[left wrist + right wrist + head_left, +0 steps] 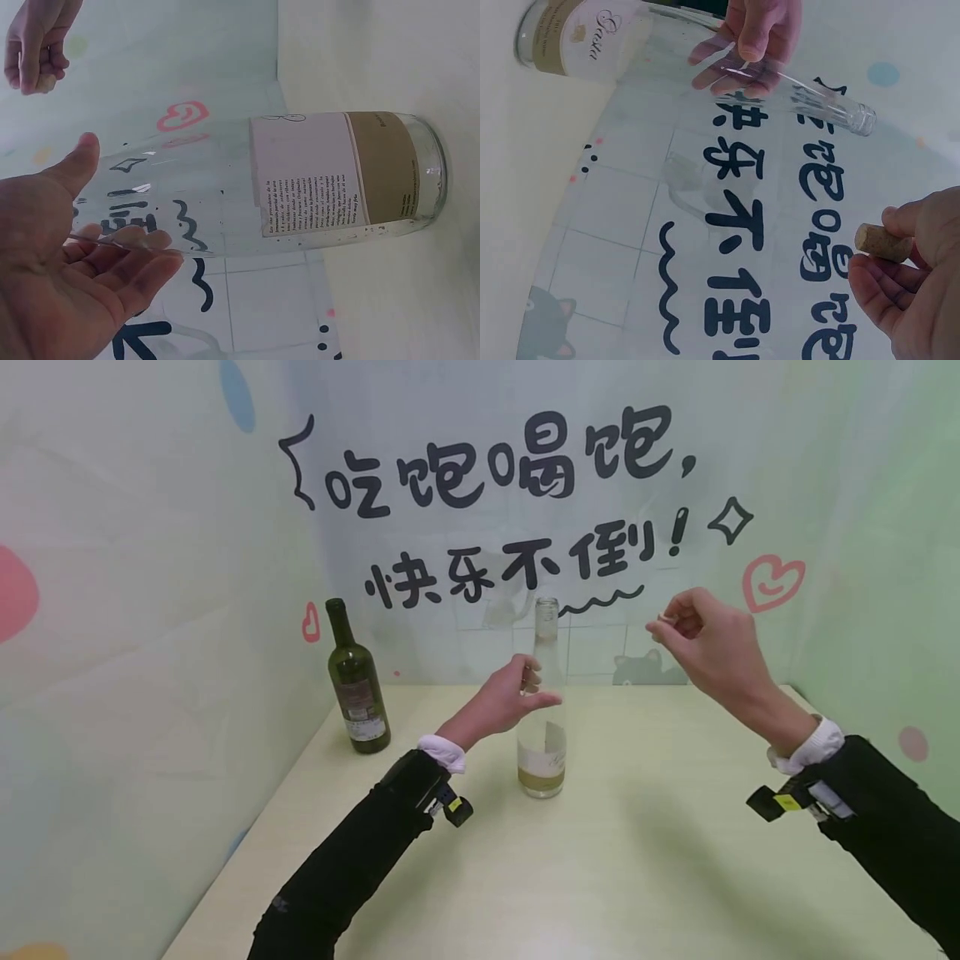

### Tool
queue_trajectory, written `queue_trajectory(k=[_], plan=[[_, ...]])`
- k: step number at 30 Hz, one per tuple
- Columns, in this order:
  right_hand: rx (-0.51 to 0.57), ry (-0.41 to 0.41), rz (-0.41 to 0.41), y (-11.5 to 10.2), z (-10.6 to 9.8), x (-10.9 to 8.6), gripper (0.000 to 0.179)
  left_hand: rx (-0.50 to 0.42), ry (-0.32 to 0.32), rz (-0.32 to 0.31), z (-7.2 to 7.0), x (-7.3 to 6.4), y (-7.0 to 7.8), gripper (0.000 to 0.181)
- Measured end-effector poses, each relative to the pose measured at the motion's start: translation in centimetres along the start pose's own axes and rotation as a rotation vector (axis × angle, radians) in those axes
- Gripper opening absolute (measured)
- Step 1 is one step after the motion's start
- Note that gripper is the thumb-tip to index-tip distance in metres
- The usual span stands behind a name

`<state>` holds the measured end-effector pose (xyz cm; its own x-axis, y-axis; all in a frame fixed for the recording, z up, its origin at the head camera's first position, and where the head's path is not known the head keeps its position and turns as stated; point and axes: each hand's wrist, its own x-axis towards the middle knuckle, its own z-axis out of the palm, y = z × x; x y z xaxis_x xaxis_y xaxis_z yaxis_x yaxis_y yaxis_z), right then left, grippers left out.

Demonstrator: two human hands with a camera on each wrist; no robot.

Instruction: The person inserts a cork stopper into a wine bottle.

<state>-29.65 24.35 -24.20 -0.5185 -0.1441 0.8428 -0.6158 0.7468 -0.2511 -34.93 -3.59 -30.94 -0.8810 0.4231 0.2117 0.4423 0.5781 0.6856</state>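
Note:
A clear glass bottle (542, 735) stands upright on the table, its mouth uncorked and a cream-and-tan label low on its body. My left hand (510, 695) holds it around the shoulder, thumb across the front and fingers curved behind, seen through the glass in the right wrist view. Off to the right and raised above the table, my right hand (708, 643) pinches a small cork (883, 243) between thumb and fingers. The cork is mostly hidden by the fingers in the head view. It is held apart from the bottle's mouth (862, 120).
A dark green wine bottle (358, 693) stands at the table's left, near the side wall. The pale table (600, 877) ends at a back wall (465, 410) printed with dark lettering and drawings. More printed walls rise on both sides.

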Motion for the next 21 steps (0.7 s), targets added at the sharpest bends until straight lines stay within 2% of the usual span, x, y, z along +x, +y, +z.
queue_trajectory(k=[4, 10, 18, 21], plan=[[0.032, 0.016, -0.018, -1.3, 0.0, 0.9, 0.024, 0.018, -0.01, 0.029, 0.4, -0.1, 0.9, 0.077], [0.066, 0.024, -0.044, -3.0, 0.1, 1.9, 0.025, 0.034, -0.025, 0.033, 1.0, -0.5, 2.0, 0.075], [0.101, 0.012, -0.083, -5.0, 0.4, 3.0, 0.027, 0.044, -0.02, 0.079, 1.8, -1.4, 2.8, 0.067], [0.11, 0.014, -0.091, -5.7, 0.5, 3.3, 0.027, 0.033, -0.026, 0.075, 2.1, -1.9, 3.2, 0.066]])
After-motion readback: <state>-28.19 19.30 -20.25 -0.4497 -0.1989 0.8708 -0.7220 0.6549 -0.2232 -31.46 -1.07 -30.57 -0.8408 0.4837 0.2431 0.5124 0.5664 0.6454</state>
